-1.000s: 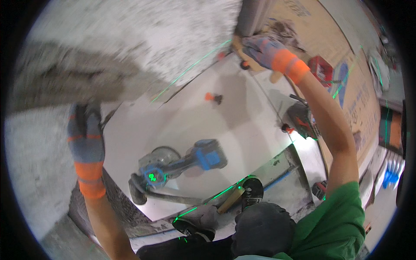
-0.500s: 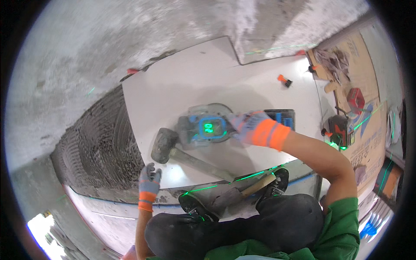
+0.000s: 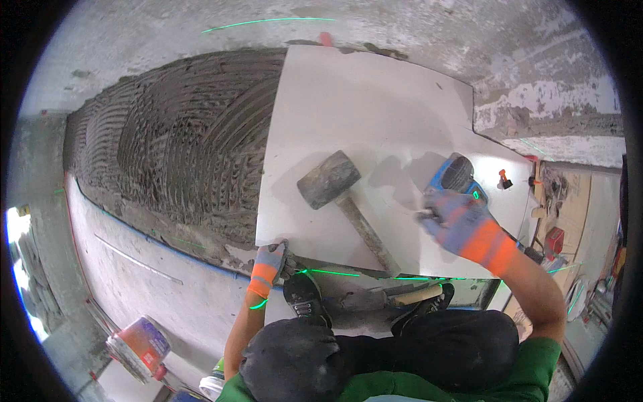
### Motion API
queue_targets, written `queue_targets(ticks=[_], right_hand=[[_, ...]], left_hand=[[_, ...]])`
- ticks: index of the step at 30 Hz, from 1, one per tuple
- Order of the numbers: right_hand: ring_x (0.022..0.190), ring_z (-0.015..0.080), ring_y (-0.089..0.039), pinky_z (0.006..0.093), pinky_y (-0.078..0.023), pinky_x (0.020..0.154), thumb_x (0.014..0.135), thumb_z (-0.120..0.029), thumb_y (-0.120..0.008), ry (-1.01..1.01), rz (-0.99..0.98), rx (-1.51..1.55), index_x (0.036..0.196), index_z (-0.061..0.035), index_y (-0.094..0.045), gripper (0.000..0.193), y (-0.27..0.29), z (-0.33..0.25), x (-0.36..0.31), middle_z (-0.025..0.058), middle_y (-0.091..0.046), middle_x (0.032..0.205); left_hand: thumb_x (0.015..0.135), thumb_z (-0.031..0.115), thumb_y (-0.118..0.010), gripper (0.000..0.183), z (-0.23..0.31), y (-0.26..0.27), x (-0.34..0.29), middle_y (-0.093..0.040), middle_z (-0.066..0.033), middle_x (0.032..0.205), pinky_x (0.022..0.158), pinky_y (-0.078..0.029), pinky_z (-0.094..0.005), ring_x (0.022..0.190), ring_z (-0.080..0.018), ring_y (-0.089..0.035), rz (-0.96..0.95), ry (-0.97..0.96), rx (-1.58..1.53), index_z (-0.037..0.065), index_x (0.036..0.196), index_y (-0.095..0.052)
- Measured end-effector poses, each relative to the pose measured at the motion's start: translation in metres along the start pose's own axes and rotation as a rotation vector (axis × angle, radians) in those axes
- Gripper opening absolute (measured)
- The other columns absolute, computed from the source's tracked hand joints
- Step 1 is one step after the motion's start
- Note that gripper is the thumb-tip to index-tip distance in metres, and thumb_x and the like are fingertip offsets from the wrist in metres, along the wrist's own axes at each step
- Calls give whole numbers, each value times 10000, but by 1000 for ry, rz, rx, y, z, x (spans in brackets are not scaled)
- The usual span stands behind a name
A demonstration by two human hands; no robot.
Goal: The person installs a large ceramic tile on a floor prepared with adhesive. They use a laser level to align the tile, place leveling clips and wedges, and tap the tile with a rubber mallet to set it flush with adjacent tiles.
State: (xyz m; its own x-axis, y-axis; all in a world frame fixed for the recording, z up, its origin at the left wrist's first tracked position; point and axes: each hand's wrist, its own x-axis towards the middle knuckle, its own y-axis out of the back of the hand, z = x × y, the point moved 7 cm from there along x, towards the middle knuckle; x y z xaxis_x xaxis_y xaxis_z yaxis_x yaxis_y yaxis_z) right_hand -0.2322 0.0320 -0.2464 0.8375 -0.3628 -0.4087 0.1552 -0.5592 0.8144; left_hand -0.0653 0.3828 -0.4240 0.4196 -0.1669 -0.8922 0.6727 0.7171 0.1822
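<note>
A large pale tile [image 3: 368,120] lies in front of me, its left edge beside ridged grey mortar [image 3: 187,127]. My left hand [image 3: 271,260], in a grey and orange glove, is at the tile's near left corner, fingers bent but apart. Over the tile's right half is my right hand [image 3: 462,228], gloved alike, its slightly blurred fingers loosely curled and apart. Just beyond it rests a blue and black power tool [image 3: 455,173] with a small green display, partly covered by the hand. Between my hands a mallet [image 3: 331,179] with a dark head lies on the tile, handle toward me.
An orange and black clip [image 3: 504,179] sits on the tile's right side. At the right edge are a red box-shaped thing [image 3: 554,240] and cardboard [image 3: 576,194]. A trowel with a wooden handle [image 3: 416,295] lies between my shoes. A bucket [image 3: 139,348] stands lower left. Green laser lines cross the near edge.
My view has swung left, showing more mortar. The power tool, earlier gripped by my right hand beside the mallet, now rests farther right. My left hand has bent down at the corner.
</note>
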Motion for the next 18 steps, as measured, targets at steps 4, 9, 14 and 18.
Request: queue_targets(ticks=[4, 9, 14, 18], right_hand=[[928, 335, -594, 424, -458, 800, 810, -485, -454, 19, -540, -270, 1025, 13, -538, 549, -92, -49, 57, 190, -608, 1015], [914, 356, -591, 439, -448, 800, 798, -469, -501, -66, -423, -234, 1049, 44, -501, 571, -128, -73, 79, 224, -611, 960], [873, 381, -584, 438, -436, 807, 818, -410, -489, -173, -76, -38, 1031, 1, -500, 463, -96, -77, 111, 221, -612, 913], [865, 372, -581, 432, -396, 835, 857, -390, -464, -6, 56, 58, 1031, -13, -469, 415, -81, -138, 190, 223, -608, 888]], left_hand=[[874, 245, -547, 280, -4, 7, -12, -600, -96, 627, 389, -451, -322, 467, -188, -563, 56, 1, -4, -11, 767, -587], [881, 216, -508, 284, -25, 6, -2, -604, -151, 600, 312, -415, -338, 376, -250, -539, -51, -24, -329, -36, 760, -557], [876, 146, -497, 217, -33, 1, 13, -564, -114, 544, 317, -388, -309, 353, -203, -501, -73, -98, -370, -13, 753, -579], [857, 116, -522, 149, -24, 1, 8, -544, -73, 528, 333, -375, -293, 363, -159, -480, -14, -130, -412, 8, 816, -615]])
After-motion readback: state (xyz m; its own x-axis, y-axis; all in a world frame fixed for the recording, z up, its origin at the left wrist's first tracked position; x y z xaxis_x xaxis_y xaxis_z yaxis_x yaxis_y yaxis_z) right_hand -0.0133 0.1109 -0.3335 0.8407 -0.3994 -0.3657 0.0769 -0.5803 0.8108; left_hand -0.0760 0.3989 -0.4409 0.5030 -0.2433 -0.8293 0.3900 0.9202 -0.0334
